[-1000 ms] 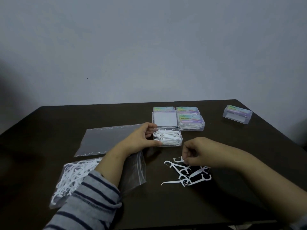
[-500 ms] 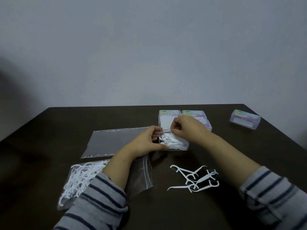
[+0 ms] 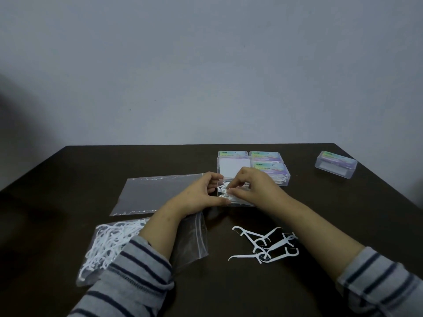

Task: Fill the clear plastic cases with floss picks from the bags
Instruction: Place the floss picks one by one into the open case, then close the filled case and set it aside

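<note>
On the dark desk [image 3: 68, 179] before a grey wall, from the head view I see the open case [image 3: 242, 202] lying flat, its lid hinged back toward the wall, my left hand [image 3: 201, 195] gripping its left edge while my right hand [image 3: 254, 188], knuckles up, pinches floss picks [image 3: 225, 192] inside.

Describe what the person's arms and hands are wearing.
Both arms wear long grey sleeves with thin dark horizontal stripes, pushed up so the forearms are bare. The left hand and right hand are bare: no gloves, rings or watch visible.
</note>
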